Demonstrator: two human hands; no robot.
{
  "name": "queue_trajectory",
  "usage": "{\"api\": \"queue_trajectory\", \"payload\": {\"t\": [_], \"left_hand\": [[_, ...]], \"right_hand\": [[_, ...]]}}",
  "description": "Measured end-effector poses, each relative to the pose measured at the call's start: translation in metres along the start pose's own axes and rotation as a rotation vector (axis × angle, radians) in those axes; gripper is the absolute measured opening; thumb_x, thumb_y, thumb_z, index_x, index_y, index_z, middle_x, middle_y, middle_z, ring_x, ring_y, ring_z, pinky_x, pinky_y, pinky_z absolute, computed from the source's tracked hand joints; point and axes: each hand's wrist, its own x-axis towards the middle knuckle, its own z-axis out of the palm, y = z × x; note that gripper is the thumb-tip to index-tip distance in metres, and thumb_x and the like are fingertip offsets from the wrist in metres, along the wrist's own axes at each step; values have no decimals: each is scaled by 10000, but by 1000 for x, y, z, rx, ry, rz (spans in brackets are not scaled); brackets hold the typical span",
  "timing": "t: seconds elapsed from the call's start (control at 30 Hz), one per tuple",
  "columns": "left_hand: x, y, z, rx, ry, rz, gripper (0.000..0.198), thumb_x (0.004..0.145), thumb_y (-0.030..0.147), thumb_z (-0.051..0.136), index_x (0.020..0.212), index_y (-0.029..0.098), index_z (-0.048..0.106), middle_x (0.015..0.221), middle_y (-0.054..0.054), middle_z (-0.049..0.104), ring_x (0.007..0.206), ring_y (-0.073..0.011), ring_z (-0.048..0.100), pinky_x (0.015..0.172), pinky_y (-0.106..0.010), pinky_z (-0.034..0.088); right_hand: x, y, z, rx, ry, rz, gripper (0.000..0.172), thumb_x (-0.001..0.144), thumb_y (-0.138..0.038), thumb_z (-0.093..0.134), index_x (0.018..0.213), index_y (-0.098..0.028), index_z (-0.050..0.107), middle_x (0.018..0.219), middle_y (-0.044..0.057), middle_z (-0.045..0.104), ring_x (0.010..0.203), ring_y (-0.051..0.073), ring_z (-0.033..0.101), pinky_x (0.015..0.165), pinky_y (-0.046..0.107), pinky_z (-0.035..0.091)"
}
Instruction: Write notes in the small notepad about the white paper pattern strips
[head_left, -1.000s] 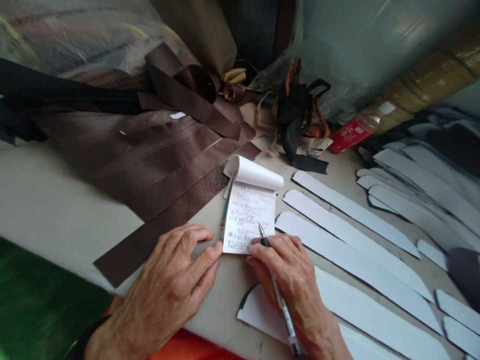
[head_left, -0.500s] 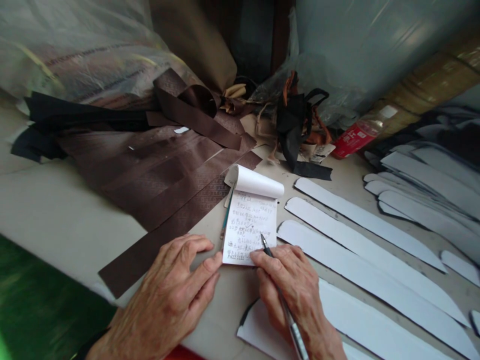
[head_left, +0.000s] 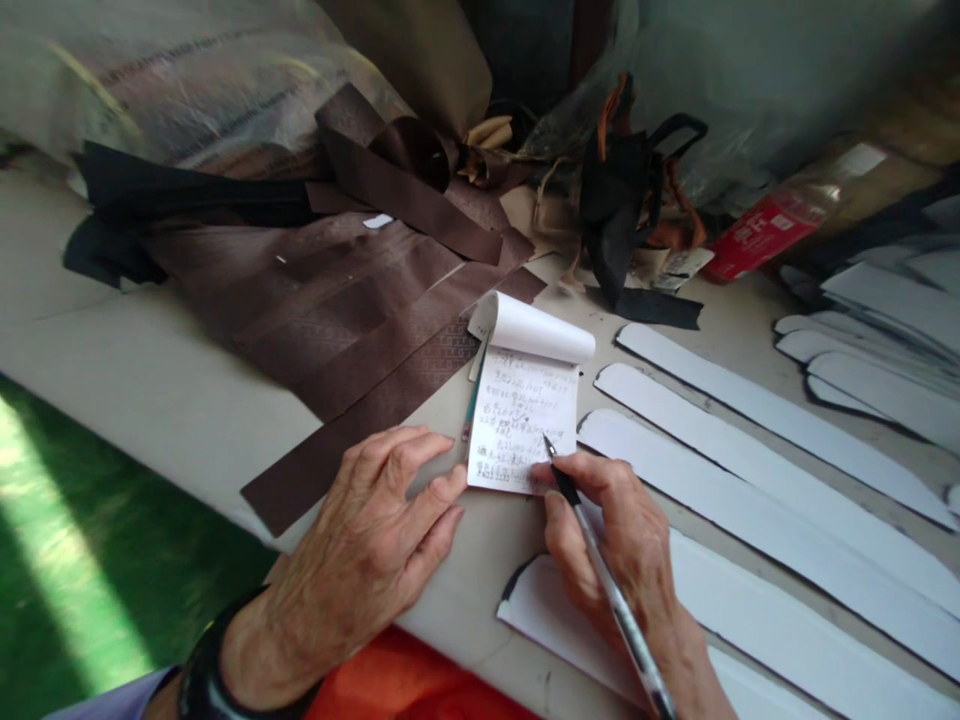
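Observation:
A small white notepad (head_left: 523, 418) with handwritten lines lies on the table, its upper pages curled back. My right hand (head_left: 619, 535) is closed around a pen (head_left: 600, 570), whose tip rests on the lower part of the page. My left hand (head_left: 367, 555) lies on the table left of the pad, fingers bent, fingertips pressing at the pad's lower left corner. A second, teal pen (head_left: 473, 400) lies along the pad's left edge.
Brown patterned strips (head_left: 337, 330) and black fabric lie left and behind. Several long white cut pieces (head_left: 757, 480) spread to the right. A black bag (head_left: 622, 200), scraps and a red-labelled bottle (head_left: 772, 220) sit at the back. Green floor shows below the table edge at left.
The view has shifted left and down. The pen tip has moved slightly over the lower lines of the pad. My left hand keeps its place at the pad's corner.

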Motion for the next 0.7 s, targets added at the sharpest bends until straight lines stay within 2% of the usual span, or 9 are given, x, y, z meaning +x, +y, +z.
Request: {"api": "queue_trajectory", "payload": {"t": [0.47,0.7], "left_hand": [[2,1,-2,42,-15,11,218,851,167,600,1069,172,601,1232,-127,561,1217,-341,477,972,-526,440],[2,2,-2,18,-15,2,193,869,174,579,1060,197,602,1285,-67,600,1297,-367,429,1003,-572,402]], "right_hand": [[2,2,-3,39,-28,83,191,841,-154,520,1020,-220,521,826,10,721,723,155,684,702,305,489],[1,-3,-3,87,-24,201,195,841,-180,512,1028,-234,519,863,10,721,765,169,680,728,332,495]]}}
